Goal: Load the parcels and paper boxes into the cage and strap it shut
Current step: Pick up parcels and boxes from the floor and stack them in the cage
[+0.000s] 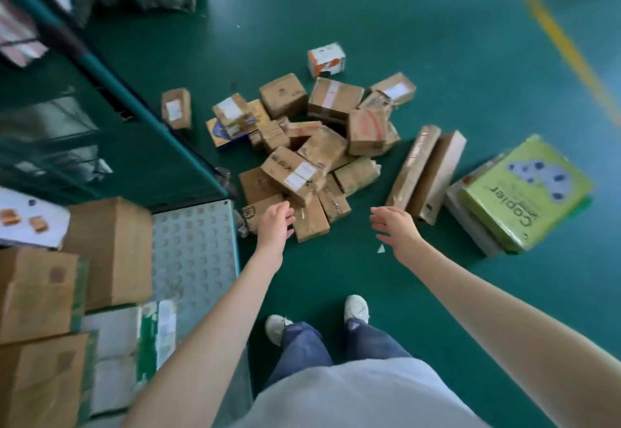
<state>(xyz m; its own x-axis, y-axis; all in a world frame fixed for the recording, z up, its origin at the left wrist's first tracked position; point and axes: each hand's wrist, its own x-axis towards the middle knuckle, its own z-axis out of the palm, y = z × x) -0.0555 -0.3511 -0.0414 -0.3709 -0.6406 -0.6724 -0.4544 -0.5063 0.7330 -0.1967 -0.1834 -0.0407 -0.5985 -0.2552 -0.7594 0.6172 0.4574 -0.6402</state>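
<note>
Green floor (437, 41) holds most parcels (312, 159) and paper boxes (524, 192), not yet loaded; some cartons (111, 246) sit in the cage (195, 253). Your left hand (274, 226) and right hand (395, 226) reach toward the heap, fingers (381, 217) loose, holding nothing.

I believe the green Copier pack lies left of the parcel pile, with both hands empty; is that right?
No: the head view shows the green Copier pack right of the parcel pile; the left hand and right hand are empty.

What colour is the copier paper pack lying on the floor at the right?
Lime green, with a pale blue-spotted graphic and dark lettering, on the copier paper pack; seen in the head view.
</note>
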